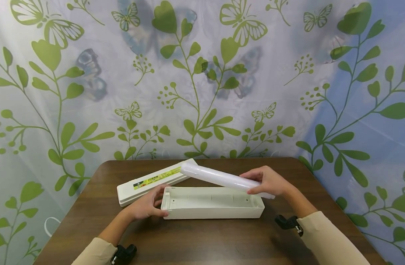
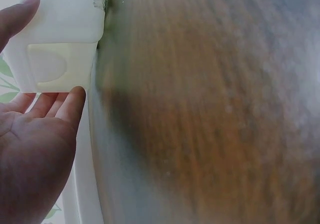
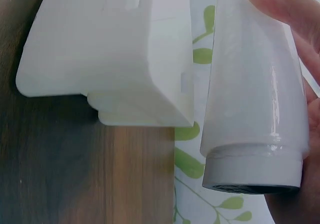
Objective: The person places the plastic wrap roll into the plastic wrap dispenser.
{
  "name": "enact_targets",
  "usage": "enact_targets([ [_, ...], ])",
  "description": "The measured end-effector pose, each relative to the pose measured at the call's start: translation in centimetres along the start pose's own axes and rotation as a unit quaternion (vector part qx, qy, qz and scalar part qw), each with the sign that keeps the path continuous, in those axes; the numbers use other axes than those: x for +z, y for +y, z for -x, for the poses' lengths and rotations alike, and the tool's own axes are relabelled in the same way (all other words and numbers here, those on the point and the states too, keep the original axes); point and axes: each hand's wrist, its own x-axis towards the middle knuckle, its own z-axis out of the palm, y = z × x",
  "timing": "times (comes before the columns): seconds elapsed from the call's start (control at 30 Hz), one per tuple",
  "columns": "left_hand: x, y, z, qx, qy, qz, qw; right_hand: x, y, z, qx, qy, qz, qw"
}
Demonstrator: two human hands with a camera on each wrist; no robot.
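A person's right hand [image 1: 268, 181] grips one end of a white roll of plastic wrap [image 1: 219, 177], holding it tilted just above an open white dispenser box [image 1: 211, 208] on a brown wooden table [image 1: 202, 239]. The left hand [image 1: 146, 204] rests with relaxed fingers against the box's left end. The box's labelled lid [image 1: 149, 181] lies just behind it.

The open box [image 1: 211, 208] and its lid [image 1: 152, 182] are creamy white, and the lid carries a yellow-green label strip [image 1: 157, 179] with small dark print. The roll [image 1: 219, 177] is glossy white with a pale grey core end, and the table [image 1: 202, 239] is dark brown woodgrain. The backdrop [image 1: 202, 73] is pale bluish white, printed with green leaves, stems and outlined butterflies.
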Motion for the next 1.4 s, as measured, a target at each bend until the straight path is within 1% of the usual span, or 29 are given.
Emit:
enact_targets([
  [0.23,0.0,0.3,0.1,-0.005,0.0,0.011,0.9999,0.5,-0.2,-0.8,-0.01,-0.008,0.0,1.0],
  [0.37,0.0,0.4,0.1,-0.003,-0.002,0.014,0.9999,0.8,-0.2,-1.3,-0.021,-0.018,-0.003,1.0],
  [0.53,0.0,0.4,0.1,-0.009,-0.001,0.014,0.9999,1.1,-0.3,-1.8,-0.032,-0.034,-0.014,0.999],
  [0.9,0.0,0.3,0.1,0.0,-0.002,0.009,1.0,1.9,-0.2,-2.7,-0.029,-0.052,-0.036,0.998],
  [1.1,-0.7,0.1,-0.2,0.01,-0.005,0.013,0.9998,2.3,-0.2,-3.4,-0.017,-0.057,-0.039,0.997],
  [1.4,-1.7,-0.4,-0.8,0.015,-0.016,0.025,0.9995,2.7,-0.1,-4.4,-0.023,-0.072,-0.027,0.997],
])
